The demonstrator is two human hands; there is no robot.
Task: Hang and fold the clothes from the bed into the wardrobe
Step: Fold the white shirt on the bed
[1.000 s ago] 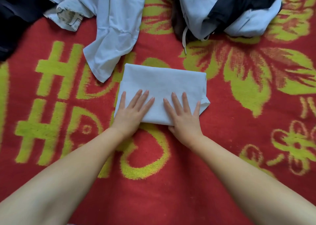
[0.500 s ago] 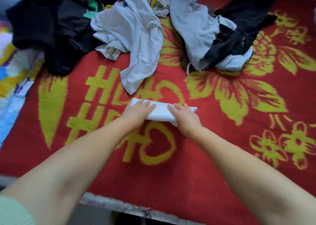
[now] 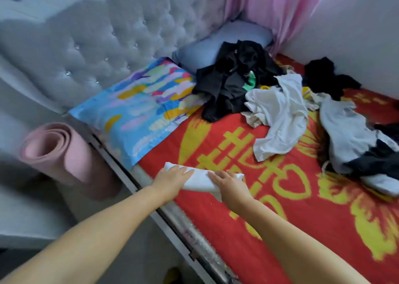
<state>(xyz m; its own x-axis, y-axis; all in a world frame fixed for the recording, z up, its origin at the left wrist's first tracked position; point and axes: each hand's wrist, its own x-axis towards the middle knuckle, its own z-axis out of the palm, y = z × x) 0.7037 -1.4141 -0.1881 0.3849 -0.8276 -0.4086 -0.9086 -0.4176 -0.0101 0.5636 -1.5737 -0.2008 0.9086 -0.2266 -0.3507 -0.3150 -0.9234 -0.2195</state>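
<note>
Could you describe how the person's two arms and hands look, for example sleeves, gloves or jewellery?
Both forearms are bare up to the frame edge; no sleeve shows. The left hand and right hand wear no gloves, and no rings, watch or bracelet are visible. The picture is too blurred to judge the nails.

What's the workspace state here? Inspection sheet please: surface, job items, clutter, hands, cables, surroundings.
Surface: red blanket with yellow pattern covers the bed.
Job's things: folded white cloth near the bed edge; unfolded white shirt, black clothes and grey garment heaped farther back.
Clutter: colourful pillow, blue pillow.
Hands: left hand and right hand lie on the folded cloth.
Cables: nothing seen.
Surroundings: tufted headboard, pink rolled mat, pink curtain.
</note>
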